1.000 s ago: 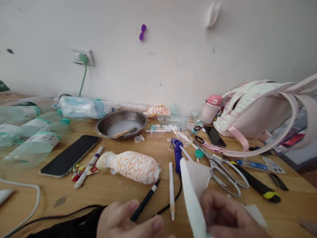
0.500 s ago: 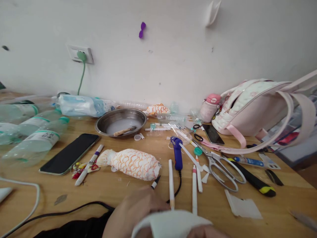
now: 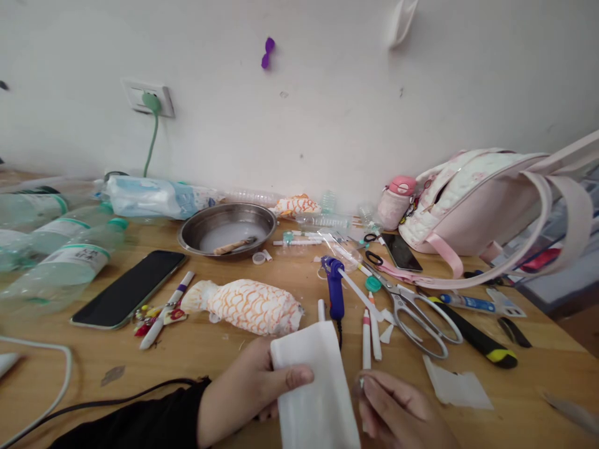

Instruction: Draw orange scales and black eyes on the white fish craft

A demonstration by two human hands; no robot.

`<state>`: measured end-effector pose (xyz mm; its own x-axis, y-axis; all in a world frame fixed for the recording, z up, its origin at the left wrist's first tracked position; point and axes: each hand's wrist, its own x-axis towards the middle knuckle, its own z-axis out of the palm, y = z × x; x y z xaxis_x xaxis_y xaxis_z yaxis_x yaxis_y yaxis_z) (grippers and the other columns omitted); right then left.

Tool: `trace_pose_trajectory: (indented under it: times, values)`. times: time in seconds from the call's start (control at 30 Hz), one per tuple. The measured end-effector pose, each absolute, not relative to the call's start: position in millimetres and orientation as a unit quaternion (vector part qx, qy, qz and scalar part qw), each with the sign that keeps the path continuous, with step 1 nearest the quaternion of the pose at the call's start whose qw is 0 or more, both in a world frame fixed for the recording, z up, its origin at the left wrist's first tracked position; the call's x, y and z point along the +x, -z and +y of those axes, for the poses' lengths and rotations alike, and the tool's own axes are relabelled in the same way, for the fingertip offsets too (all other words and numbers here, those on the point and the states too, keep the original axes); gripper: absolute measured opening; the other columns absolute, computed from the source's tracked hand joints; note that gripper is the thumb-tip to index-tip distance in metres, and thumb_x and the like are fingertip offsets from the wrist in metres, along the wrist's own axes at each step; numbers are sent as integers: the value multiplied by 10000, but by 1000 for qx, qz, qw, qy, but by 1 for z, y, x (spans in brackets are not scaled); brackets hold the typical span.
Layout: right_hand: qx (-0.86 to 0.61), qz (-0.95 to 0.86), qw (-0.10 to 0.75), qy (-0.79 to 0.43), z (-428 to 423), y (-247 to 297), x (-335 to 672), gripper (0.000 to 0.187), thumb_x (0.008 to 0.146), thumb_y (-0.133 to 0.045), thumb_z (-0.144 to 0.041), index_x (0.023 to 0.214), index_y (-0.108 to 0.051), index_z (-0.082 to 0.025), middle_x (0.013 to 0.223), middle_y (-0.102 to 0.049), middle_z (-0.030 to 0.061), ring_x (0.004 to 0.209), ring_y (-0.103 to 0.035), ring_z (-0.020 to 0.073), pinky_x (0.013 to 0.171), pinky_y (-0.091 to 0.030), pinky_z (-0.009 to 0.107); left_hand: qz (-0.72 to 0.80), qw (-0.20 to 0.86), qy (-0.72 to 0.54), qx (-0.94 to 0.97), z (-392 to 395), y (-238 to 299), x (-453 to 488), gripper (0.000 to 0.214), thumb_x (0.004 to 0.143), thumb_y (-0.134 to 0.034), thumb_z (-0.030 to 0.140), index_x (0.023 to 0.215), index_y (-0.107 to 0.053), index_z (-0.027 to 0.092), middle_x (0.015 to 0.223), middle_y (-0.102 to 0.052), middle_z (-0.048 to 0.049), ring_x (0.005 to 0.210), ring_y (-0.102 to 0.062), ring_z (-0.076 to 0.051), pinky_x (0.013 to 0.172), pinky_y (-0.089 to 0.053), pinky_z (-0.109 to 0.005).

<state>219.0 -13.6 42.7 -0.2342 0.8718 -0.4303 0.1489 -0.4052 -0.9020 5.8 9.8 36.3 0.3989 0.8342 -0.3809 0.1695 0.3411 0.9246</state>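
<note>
My left hand (image 3: 248, 386) is closed on a folded white sheet (image 3: 316, 405), perhaps paper or tissue, with the thumb lying across its front. To the right of the sheet, my right hand (image 3: 397, 408) pinches something small and partly see-through between thumb and finger; its kind is unclear. A white marker (image 3: 366, 340) with a red band lies just beyond the right fingertips. Behind the left hand rests a white fish shape (image 3: 255, 305) with orange scales drawn on it. A blue glue gun (image 3: 336, 290) stands past the sheet's top edge.
Large scissors (image 3: 421, 315) and a black-yellow cutter (image 3: 477, 337) lie to the right, near a pink-white backpack (image 3: 472, 206). A metal bowl (image 3: 187, 240) with whitish liquid and a brush stands behind. Left are a phone (image 3: 128, 290) and several plastic bottles (image 3: 65, 268).
The white sheet has risen and now stands more upright in my left hand. My right hand has come into clearer view at the right, pinching a small thing. The camera view shifted slightly.
</note>
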Motion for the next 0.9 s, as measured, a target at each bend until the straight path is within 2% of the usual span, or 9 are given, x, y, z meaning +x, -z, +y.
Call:
trace_pose_trajectory:
  times: [0.17,0.27,0.33,0.4,0.47,0.57,0.67,0.77,0.9]
  values:
    - [-489,-440,253,-709,-8,-38,209,551,633,-668,-696,682,-583,-153,521,-490,-66,344,-205,6,341,-130,164,490,639,-294,514,13,-40,5,492,636,-625,639,714,-508,168,656,-448,50,610,-391,-92,569,-335,-222]
    - [-486,-431,306,-696,-7,-32,200,557,603,-719,-664,777,-635,-142,597,-551,-42,383,-295,13,370,-215,147,486,672,-314,462,12,-43,6,496,614,-651,638,745,-498,184,673,-484,53,623,-413,-102,587,-350,-232]
    - [-488,-448,350,-662,-7,-28,194,503,649,-714,-626,811,-652,-153,663,-589,-18,510,-463,63,476,-360,156,484,690,-325,428,11,-44,7,482,619,-662,618,804,-531,193,736,-550,35,662,-467,-119,606,-375,-242]
    - [-507,-493,359,-609,-8,-26,189,400,730,-669,-559,811,-657,-168,721,-622,9,676,-563,135,610,-441,206,483,710,-322,398,10,-45,8,471,611,-682,597,822,-556,195,755,-579,27,689,-499,-131,623,-388,-249]
    - [-544,-555,331,-535,-7,-26,185,307,780,-613,-481,827,-654,-180,745,-640,24,700,-577,170,637,-449,246,468,727,-312,395,9,-45,10,463,589,-710,578,779,-557,184,713,-565,31,674,-490,-122,637,-381,-247]
    - [-577,-638,292,-418,-7,-27,181,207,800,-557,-377,847,-647,-196,680,-604,6,614,-533,162,576,-412,250,438,722,-306,438,11,-41,12,448,578,-738,533,744,-541,165,695,-525,35,671,-456,-107,685,-366,-250]
    - [-578,-667,287,-372,-6,-25,178,167,789,-530,-327,818,-634,-201,646,-570,-7,567,-505,150,541,-384,243,447,708,-289,464,13,-35,11,447,596,-721,524,767,-544,150,689,-497,29,652,-427,-107,654,-349,-254]
    - [-576,-650,293,-400,-7,-19,176,185,774,-521,-339,797,-636,-195,648,-573,-4,570,-520,154,546,-388,245,454,715,-271,458,13,-32,9,468,596,-702,551,770,-532,150,657,-482,33,596,-395,-97,592,-325,-248]
    - [-547,-562,339,-520,-6,-15,173,214,754,-596,-399,785,-658,-197,675,-615,6,622,-554,157,570,-423,233,461,729,-257,436,12,-36,9,505,557,-706,585,755,-547,149,656,-523,25,584,-417,-97,577,-341,-240]
